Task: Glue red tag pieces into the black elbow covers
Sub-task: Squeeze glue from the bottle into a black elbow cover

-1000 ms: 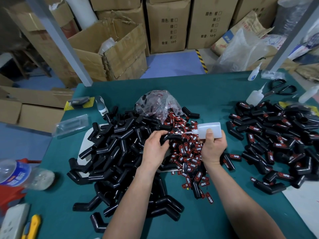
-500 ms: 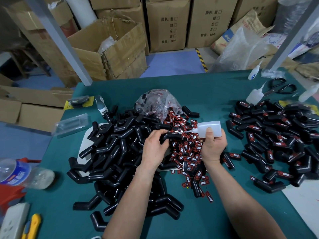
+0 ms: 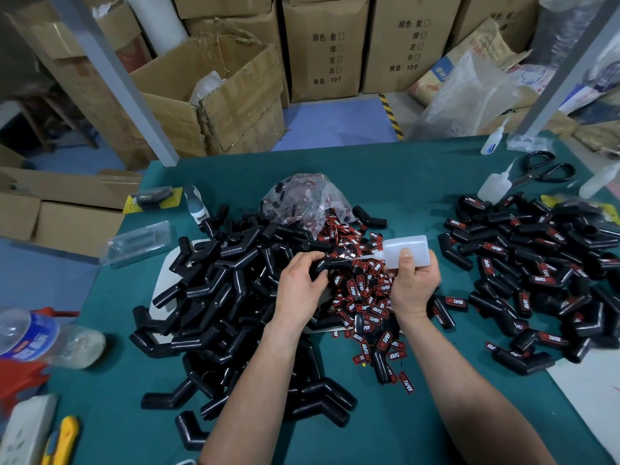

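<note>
The left hand (image 3: 301,287) pinches an elbow cover (image 3: 322,265); at its 3 o'clock, the right hand (image 3: 414,285) grips a glue bottle (image 3: 406,250), nozzle seemingly touching it.

Brown carton (image 3: 322,62), back row: printed in black, 颜色: 紫, 绿, 左, 右, each followed by a tick box, and below them 数量: 10个. Second carton (image 3: 411,45) to its right: the same print. Loose red tags (image 3: 360,284), heaped mid-tabletop: white capitals "TAPER" on each legible piece. Black elbow covers (image 3: 496,249), right-hand pile: fitted red tags reading "TAPER", some upside down to the camera. Water bottle (image 3: 23,344), left edge: blue label, print illegible. Sack (image 3: 443,70) behind the tabletop: blue print, illegible.
</note>
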A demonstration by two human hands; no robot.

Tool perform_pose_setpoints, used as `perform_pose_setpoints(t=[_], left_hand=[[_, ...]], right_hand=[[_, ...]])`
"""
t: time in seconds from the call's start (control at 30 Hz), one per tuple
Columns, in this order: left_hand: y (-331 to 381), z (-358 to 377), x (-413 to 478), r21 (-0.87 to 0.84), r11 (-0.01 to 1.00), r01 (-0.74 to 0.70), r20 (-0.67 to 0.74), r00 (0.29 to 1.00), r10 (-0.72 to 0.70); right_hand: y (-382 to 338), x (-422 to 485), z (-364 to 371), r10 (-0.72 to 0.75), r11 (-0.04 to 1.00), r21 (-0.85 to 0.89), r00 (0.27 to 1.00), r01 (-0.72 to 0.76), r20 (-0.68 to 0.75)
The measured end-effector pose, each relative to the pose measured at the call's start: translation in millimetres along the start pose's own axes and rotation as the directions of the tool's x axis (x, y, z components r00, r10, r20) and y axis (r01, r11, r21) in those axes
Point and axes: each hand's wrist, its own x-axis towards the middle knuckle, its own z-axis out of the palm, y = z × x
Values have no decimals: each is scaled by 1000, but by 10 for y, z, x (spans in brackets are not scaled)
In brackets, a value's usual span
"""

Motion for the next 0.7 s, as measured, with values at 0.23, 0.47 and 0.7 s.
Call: perform_pose_setpoints(t=[0.23, 0.47, 0.7], left_hand=[[-9, 0, -5, -1, 1000, 2, 5, 1000, -2], [1, -5, -3, -14, 1000, 4, -1, 1000, -4], [51, -50, -15, -30, 999, 14, -3, 1000, -14]], right_hand=[[-11, -5, 3, -2, 1000, -5, 1000, 2, -4], [-4, -1, -4, -1, 1000, -19, 1000, 1, 0], [-2, -2, -10, -2, 1000, -12, 1000, 2, 13]])
